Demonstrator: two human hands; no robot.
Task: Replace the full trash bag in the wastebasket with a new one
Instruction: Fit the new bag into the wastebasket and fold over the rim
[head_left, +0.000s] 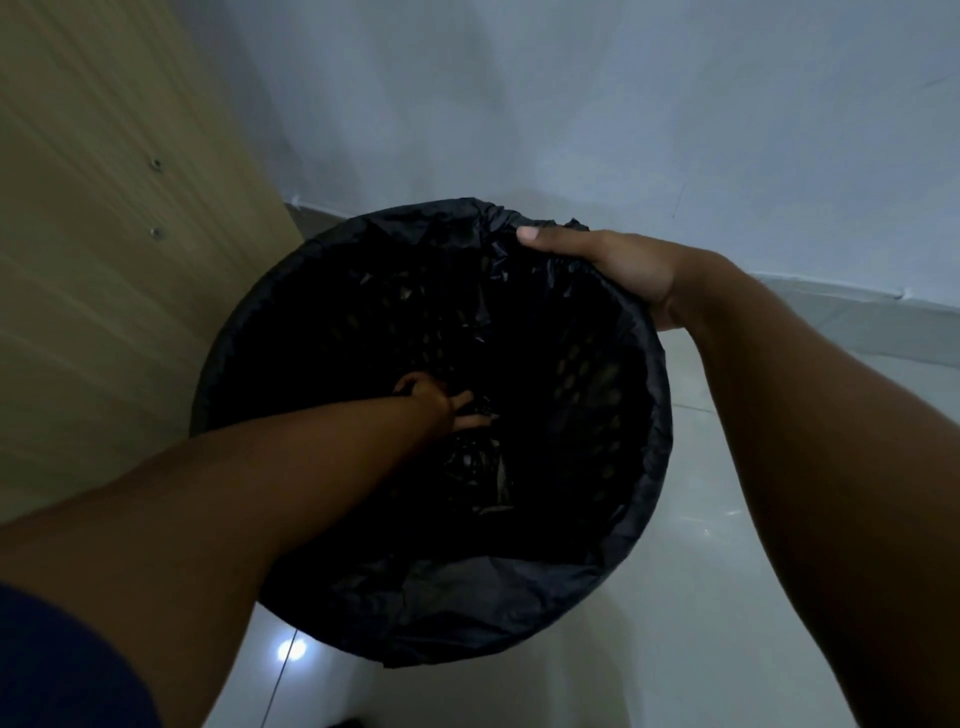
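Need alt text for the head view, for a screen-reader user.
Seen from above, a person's left hand reaches deep into the black trash bag lining a round wastebasket, while the right hand grips the far rim. The basket stands on a pale tiled floor beside a wooden panel.

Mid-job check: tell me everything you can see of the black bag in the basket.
The bag is thin, creased black plastic lining the round basket, whose lattice wall shows through it. Its open mouth is folded over the rim, bunched at the far edge. The left hand reaches down to its crumpled bottom; the grip is too dark to read. The right hand holds its edge at the far-right rim, thumb on top.
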